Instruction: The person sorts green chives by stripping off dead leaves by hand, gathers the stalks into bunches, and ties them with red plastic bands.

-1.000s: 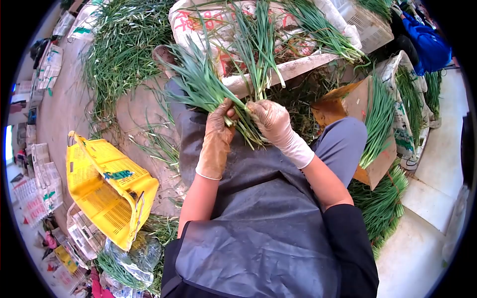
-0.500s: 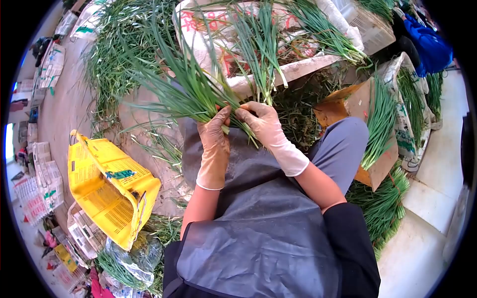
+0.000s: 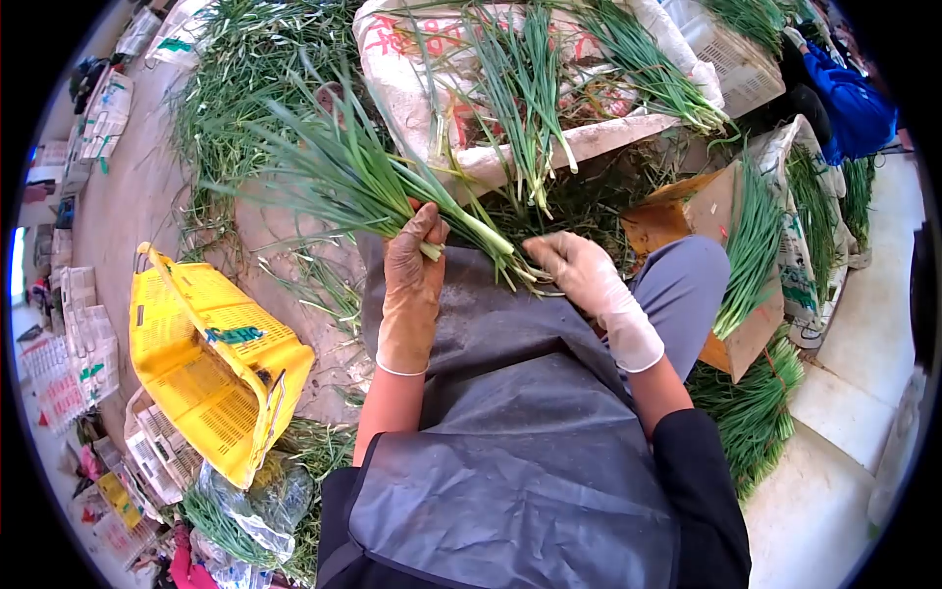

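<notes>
A gloved left hand, my left hand (image 3: 414,260), is closed around a bunch of green onions (image 3: 392,191). Their leaves fan out to the upper left and the pale stem ends point down to the right. Just past those ends is my right hand (image 3: 579,270), also gloved, with its fingers curled together. Thin pale strands pass close under its fingertips; what it pinches, if anything, is hidden. Below both hands spreads a dark apron (image 3: 520,422). Another bunch of green onions (image 3: 530,118) hangs over the near edge of a white sack-covered surface (image 3: 402,108).
At left, a yellow plastic crate (image 3: 211,358) stands tilted. Loose greens (image 3: 260,88) are heaped at the upper left. Right of my knee, a cardboard box (image 3: 677,211) has long greens (image 3: 751,245) over it. A person in blue (image 3: 849,93) is at the upper right.
My right hand has moved away from the bunch, right and downward, past the stem ends. My left hand still grips the bunch, slightly lower and further left, with stems now slanting more to the right.
</notes>
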A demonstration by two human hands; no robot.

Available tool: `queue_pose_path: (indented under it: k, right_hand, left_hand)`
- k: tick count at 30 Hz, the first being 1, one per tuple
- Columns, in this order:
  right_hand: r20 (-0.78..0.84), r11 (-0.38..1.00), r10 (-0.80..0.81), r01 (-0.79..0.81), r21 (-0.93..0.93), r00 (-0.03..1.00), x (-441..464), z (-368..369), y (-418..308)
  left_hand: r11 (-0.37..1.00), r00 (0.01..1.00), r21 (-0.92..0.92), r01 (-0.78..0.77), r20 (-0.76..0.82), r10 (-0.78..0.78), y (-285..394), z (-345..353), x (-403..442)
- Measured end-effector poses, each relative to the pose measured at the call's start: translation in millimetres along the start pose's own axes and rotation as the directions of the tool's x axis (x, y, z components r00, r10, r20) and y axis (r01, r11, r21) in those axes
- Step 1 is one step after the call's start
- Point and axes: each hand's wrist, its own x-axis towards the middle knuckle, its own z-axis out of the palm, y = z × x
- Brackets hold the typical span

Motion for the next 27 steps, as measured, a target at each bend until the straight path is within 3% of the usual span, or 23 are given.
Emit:
queue_pose_path:
  k: [1, 2, 4, 6, 7, 8, 10, 11, 14, 18, 20, 21, 22, 23, 24, 26, 27]
  right_hand:
    - [0.083, 0.935, 0.027, -0.054, 0.35, 0.996, 4, 2, -8]
    - [0.165, 0.747, 0.022, -0.126, 0.653, 0.986, 11, 3, -18]
    - [0.26, 0.721, 0.061, -0.222, 0.656, 0.964, 20, 1, -45]
    - [0.041, 0.675, -0.051, 0.004, 0.738, 0.998, 29, 21, -40]
    - [-0.066, 0.634, 0.009, 0.045, 0.772, 0.998, 29, 30, -39]
    - [-0.061, 0.636, 0.005, 0.044, 0.77, 0.998, 29, 38, -36]
    - [-0.225, 0.734, -0.001, 0.154, 0.662, 0.974, 29, 55, -23]
    - [-0.183, 0.696, 0.059, 0.091, 0.712, 0.981, 28, 64, -16]
    - [-0.255, 0.689, 0.093, 0.123, 0.714, 0.962, 24, 81, -6]
    - [-0.402, 0.675, 0.062, 0.259, 0.691, 0.913, 21, 77, -12]
    - [-0.41, 0.8, 0.019, 0.232, 0.553, 0.912, 13, 64, -7]
    - [-0.382, 0.873, -0.087, 0.255, 0.416, 0.92, 12, 59, 4]
    - [-0.259, 0.974, -0.211, 0.225, 0.027, 0.943, 4, 46, 17]
    - [0.003, 0.968, -0.094, 0.092, -0.232, 0.996, 0, 37, 33]
    - [0.22, 0.868, 0.099, 0.024, -0.496, 0.97, -1, 30, 48]
    - [-0.002, 0.84, 0.109, -0.093, -0.535, 0.994, -1, 16, 58]
    - [-0.197, 0.935, 0.077, -0.14, -0.325, 0.977, 4, 2, 36]
  left_hand:
    - [0.998, 0.996, -0.03, 0.052, 0.074, -0.05, -3, -1, -2]
    - [0.993, 0.984, -0.054, 0.106, 0.149, -0.097, -6, -2, -5]
    - [0.989, 0.984, -0.07, 0.129, 0.132, -0.119, -13, 7, -10]
    - [0.97, 0.97, 0.028, 0.24, 0.043, -0.241, -16, 11, -15]
    - [0.966, 0.966, 0.016, 0.259, 0.021, -0.259, -19, 10, -18]
    - [0.967, 0.967, 0.012, 0.253, 0.018, -0.253, -24, 7, -24]
    - [0.961, 0.954, -0.022, 0.277, -0.116, -0.278, -35, 0, -35]
    - [0.953, 0.94, 0.002, 0.303, -0.163, -0.299, -37, 2, -37]
    - [0.912, 0.886, 0.017, 0.41, -0.245, -0.394, -43, -8, -33]
    - [0.958, 0.919, -0.037, 0.285, -0.274, -0.284, -42, -1, -29]
    - [0.967, 0.931, -0.042, 0.251, -0.261, -0.254, -31, -6, -18]
    - [0.975, 0.941, -0.08, 0.209, -0.254, -0.223, -20, -7, -12]
    - [0.979, 0.949, -0.118, 0.167, -0.25, -0.192, -6, -10, -6]
    - [0.981, 0.969, -0.144, 0.127, -0.193, -0.154, 9, -21, 0]
    - [0.981, 0.984, -0.173, 0.089, -0.137, -0.113, 23, -31, 6]
    - [0.98, 0.981, -0.199, 0.03, -0.181, -0.066, 52, -29, 10]
    - [0.973, 0.994, -0.23, 0.019, -0.097, -0.042, 63, -34, 13]
